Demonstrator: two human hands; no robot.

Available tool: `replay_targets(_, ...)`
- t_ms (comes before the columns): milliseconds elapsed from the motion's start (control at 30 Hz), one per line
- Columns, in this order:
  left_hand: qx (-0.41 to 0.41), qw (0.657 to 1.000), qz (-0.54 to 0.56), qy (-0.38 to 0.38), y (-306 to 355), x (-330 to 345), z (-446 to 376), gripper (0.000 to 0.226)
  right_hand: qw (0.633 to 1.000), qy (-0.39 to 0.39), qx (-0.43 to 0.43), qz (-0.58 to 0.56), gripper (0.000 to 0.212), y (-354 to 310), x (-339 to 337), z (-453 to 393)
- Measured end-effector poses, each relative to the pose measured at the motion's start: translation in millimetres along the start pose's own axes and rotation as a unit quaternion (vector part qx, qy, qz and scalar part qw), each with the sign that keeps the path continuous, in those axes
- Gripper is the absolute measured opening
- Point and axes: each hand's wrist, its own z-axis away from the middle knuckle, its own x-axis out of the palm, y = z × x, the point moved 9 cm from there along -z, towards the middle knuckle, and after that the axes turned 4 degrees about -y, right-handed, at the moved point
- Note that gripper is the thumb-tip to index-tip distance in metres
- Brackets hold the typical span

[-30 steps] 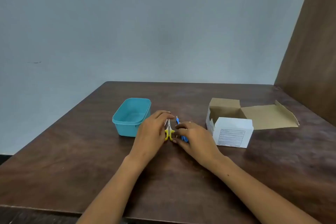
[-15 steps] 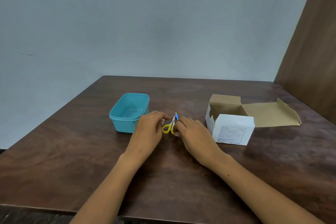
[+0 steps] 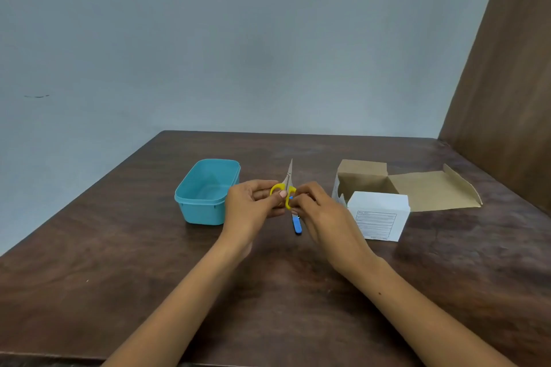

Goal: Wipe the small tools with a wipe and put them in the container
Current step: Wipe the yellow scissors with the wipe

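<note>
The left hand (image 3: 253,205) and the right hand (image 3: 320,211) meet above the middle of the table (image 3: 119,262), both pinching a small pair of scissors (image 3: 285,188) by its yellow loops. The left thumb and fingers close on the left loop, the right fingertips on the right loop, and the closed blades point toward 12 o'clock, tilted slightly right, lifted clear of the wood. Just below the hands, toward 6 o'clock, a blue-handled tool (image 3: 297,225) lies flat on the table, its upper end hidden behind the right fingers; what kind of tool it is cannot be made out. At 9 o'clock from the hands, just beside the left knuckles, sits the teal container (image 3: 190,199), open-topped, nothing visible inside. At 3 o'clock, near the right hand, stands a white cardboard box (image 3: 377,220) with printed lines on its front, its brown flaps (image 3: 432,191) spread open toward 2 o'clock
</note>
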Motion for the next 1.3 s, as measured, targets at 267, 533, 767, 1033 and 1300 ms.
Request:
replay_targets(267,-0.002,0.999,0.044,-0.017,11,20,-21,0.009,0.994,0.041,0.052,0.085,0.008,27,-56,-15)
replay_targets(533,-0.003,0.999,0.026,-0.019,-10,21,-30,0.011,0.935,-0.263,0.236,-0.011,0.014,139,-48,-19)
replay_targets(767,0.000,1.000,0.017,-0.017,-11,20,-33,0.011,0.861,-0.457,0.211,0.069,0.018,147,-1,-15)
replay_targets(1033,-0.008,1.000,-0.012,-0.008,-14,19,-33,0.016,0.833,-0.486,0.212,0.157,0.025,148,9,-14)
replay_targets(1300,-0.008,1.000,-0.015,-0.004,-13,16,-33,0.017,0.900,-0.371,0.228,0.019,0.024,143,-27,-30)
